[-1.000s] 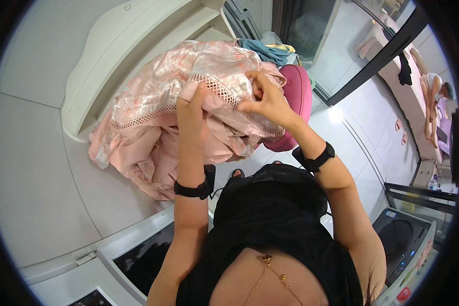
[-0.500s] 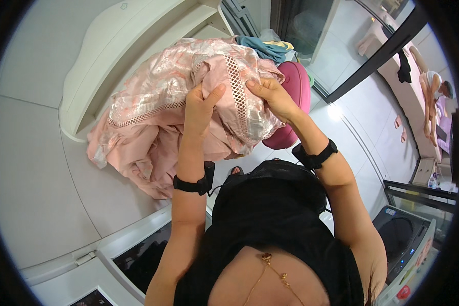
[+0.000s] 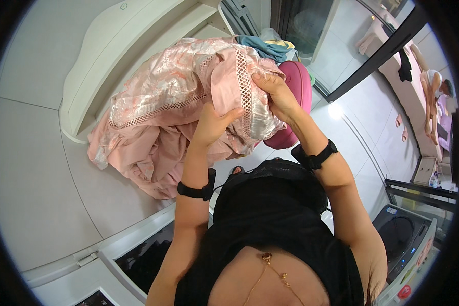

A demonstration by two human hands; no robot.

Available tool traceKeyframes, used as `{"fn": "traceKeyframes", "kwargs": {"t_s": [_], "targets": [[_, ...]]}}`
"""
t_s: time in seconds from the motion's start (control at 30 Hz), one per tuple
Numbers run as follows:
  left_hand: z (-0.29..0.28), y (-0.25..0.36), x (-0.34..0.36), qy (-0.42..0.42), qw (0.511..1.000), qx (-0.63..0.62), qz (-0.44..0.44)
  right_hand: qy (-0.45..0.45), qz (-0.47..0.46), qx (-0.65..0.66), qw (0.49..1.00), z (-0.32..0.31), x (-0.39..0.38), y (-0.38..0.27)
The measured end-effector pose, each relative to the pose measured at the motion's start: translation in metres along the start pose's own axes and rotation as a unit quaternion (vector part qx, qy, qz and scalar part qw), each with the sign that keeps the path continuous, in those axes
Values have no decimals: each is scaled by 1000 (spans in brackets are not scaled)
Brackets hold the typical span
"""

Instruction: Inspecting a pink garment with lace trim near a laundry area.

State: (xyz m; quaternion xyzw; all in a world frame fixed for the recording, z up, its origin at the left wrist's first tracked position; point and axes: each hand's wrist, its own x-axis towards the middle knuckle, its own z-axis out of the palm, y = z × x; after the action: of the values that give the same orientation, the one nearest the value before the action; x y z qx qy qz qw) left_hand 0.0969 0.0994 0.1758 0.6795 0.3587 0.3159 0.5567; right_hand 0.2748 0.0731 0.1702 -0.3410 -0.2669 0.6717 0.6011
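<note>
A large heap of pink bedding (image 3: 158, 97), shiny and patterned with plain pink parts and lattice trim, lies bunched in front of me. My left hand (image 3: 213, 125) is at its near edge, thumb stretched across the plain pink band and the other fingers partly hidden by cloth. Farther right, my right hand (image 3: 276, 94) pinches the shiny cloth beside the lattice strip, thumb on top and fingertips tucked beneath. Between the two hands the lattice strip runs roughly away from me. Black bands circle both my forearms.
Under and behind the bedding stands a cream shelf unit (image 3: 89, 86) with a curved edge. A pink padded seat (image 3: 297, 97) and teal cloth (image 3: 265, 48) are at its right. A dark washing machine (image 3: 400, 237) stands lower right. Beyond a dark door frame (image 3: 377, 53), a person sits on a bed.
My left hand has slid toward me and to the right along the pink band, its thumb now nearer the lattice strip. The right hand has shifted slightly right; the strip moved right too.
</note>
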Motion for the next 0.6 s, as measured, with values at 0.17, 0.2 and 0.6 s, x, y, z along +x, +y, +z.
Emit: {"fn": "traceKeyframes", "kwargs": {"t_s": [0.17, 0.2, 0.6], "targets": [[6, -6, -6, 27, 994, -102, 29, 20, -31, -46, 998, 3, 2, 3], [6, -7, -6, 33, 992, -115, 29, 15, -41, -66, 997, 1, 3, 4], [3, -2, -2, 161, 971, -171, 35, -51, -50, -410, 909, -14, -9, 19]]}}
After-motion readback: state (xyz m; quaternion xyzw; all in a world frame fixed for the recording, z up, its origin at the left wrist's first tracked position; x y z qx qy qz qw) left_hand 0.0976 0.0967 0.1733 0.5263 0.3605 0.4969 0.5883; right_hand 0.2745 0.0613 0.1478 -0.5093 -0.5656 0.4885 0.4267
